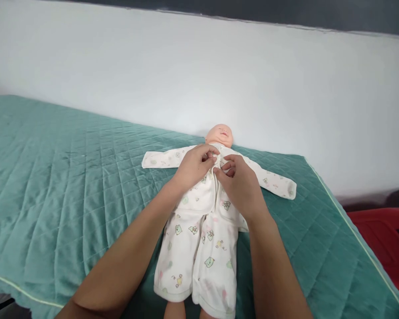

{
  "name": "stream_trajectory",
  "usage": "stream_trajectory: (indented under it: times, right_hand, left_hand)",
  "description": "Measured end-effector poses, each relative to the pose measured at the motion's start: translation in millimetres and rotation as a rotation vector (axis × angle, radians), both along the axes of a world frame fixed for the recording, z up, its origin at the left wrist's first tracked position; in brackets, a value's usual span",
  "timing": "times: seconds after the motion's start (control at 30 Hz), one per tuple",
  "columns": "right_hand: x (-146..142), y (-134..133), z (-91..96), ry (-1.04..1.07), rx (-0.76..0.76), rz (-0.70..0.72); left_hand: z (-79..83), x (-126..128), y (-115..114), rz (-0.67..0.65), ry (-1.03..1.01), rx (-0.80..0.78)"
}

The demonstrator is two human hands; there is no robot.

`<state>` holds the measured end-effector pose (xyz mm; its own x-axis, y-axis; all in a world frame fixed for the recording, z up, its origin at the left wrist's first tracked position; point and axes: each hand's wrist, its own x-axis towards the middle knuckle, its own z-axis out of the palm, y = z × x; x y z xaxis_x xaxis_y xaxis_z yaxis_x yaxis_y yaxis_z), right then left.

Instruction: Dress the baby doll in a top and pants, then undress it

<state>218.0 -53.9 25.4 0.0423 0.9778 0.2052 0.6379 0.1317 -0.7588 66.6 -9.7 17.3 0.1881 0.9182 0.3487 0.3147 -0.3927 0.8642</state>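
Note:
A baby doll lies on its back, its head toward the wall. It wears a white printed baby top with long sleeves spread out to both sides, and matching printed pants. My left hand pinches one front edge of the top just below the doll's neck. Close beside it, my right hand pinches the fabric at the other front edge. Both sets of fingertips nearly meet at the front opening, and any fastener between them is too small to make out. The doll's feet are out of view.
A green quilted cover lies under the doll, with a pale piped edge at right and front. Behind it rises a white wall with a dark band on top. A red object stands beyond the right edge.

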Motion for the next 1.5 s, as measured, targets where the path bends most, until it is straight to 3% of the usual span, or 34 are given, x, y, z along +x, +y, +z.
stream_trajectory:
  times: [0.2, 0.3, 0.53, 0.77, 0.97, 1.17, 1.5]
  right_hand:
    - [-3.9, -24.9, 18.3, -0.309, -0.083, 0.004]
    - [-4.5, -31.3, 18.1, -0.341, -0.118, 0.001]
    - [7.5, -24.8, 2.3, -0.105, -0.06, 0.086]
    - [20.3, -19.6, -2.9, 0.234, -0.139, 0.098]
    - [12.5, -19.9, -2.5, 0.486, -0.154, 0.05]
    - [-0.4, -25.1, -2.8, 0.481, -0.14, 0.051]
    - [10.5, -24.9, -6.1, 0.521, -0.21, 0.17]
  left_hand:
    - [3.0, -5.0, -8.4, -0.066, -0.094, -0.095]
    - [-1.9, -10.0, -15.3, -0.092, -0.099, -0.104]
    - [-16.8, -21.8, -32.2, -0.168, -0.02, -0.026]
    - [-14.6, -18.9, -34.2, -0.172, 0.072, 0.063]
    - [-12.1, -19.2, -37.8, -0.17, -0.029, -0.053]
    - [-12.3, -21.8, -39.7, -0.205, -0.11, -0.12]
    - [-16.4, -22.3, -35.6, -0.236, -0.219, -0.186]
